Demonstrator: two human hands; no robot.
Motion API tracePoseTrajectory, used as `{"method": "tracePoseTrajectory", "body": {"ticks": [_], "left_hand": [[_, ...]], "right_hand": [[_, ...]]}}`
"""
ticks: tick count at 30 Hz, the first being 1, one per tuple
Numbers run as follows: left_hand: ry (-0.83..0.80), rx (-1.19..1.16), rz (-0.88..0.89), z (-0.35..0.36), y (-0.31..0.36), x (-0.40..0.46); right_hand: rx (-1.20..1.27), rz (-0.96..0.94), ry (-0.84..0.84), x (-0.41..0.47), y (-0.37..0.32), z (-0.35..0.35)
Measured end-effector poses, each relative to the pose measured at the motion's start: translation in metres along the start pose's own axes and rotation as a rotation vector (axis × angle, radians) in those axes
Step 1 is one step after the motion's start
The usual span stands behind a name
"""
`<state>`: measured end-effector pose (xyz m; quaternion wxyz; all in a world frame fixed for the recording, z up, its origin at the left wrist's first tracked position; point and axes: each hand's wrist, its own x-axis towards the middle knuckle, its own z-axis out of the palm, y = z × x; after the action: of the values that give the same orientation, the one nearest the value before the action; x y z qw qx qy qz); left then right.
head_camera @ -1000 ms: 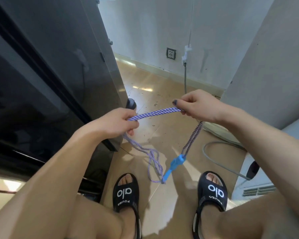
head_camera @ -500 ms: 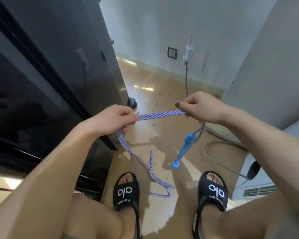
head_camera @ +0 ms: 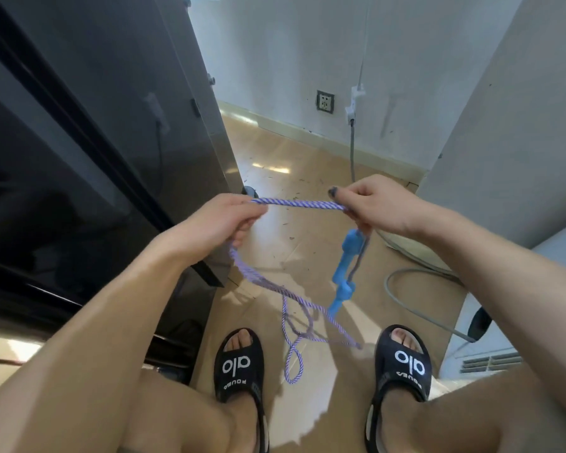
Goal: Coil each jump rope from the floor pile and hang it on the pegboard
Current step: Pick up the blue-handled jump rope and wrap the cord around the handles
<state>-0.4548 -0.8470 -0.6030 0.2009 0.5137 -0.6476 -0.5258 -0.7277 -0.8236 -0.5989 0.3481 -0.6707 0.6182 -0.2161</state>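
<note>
A purple-and-white braided jump rope stretches taut between my two hands. My left hand grips one part of it; from there the rope drops and loops loosely down to the floor between my feet. My right hand pinches the other part. Two blue handles dangle just under the right hand. No pegboard is in view.
A dark glossy cabinet stands close on the left, its corner near my left hand. A pale wall panel and a white appliance are on the right. A grey hose curves over the wooden floor. My sandalled feet stand below.
The blue handles have risen to just under my right hand. The hanging rope has swung and its loops have shifted on the floor. Both hands sit slightly higher.
</note>
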Motion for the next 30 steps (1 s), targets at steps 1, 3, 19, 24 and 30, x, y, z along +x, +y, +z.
{"method": "tracePoseTrajectory", "body": {"ticks": [1, 3, 19, 24, 30], "left_hand": [[0.076, 0.070, -0.009, -0.007, -0.006, 0.000], [0.132, 0.197, -0.012, -0.010, -0.014, -0.001], [-0.070, 0.053, 0.072, 0.005, 0.014, -0.010], [0.263, 0.336, -0.001, -0.019, -0.013, -0.006], [0.068, 0.492, -0.101, 0.015, -0.016, -0.001]], "right_hand": [[-0.001, 0.024, 0.021, 0.000, 0.006, -0.004], [0.035, 0.049, 0.050, 0.000, 0.010, -0.006], [-0.134, -0.045, -0.024, -0.001, 0.005, 0.002], [-0.086, 0.081, -0.023, -0.001, 0.034, -0.008], [0.073, 0.089, -0.060, -0.004, 0.010, 0.015]]}}
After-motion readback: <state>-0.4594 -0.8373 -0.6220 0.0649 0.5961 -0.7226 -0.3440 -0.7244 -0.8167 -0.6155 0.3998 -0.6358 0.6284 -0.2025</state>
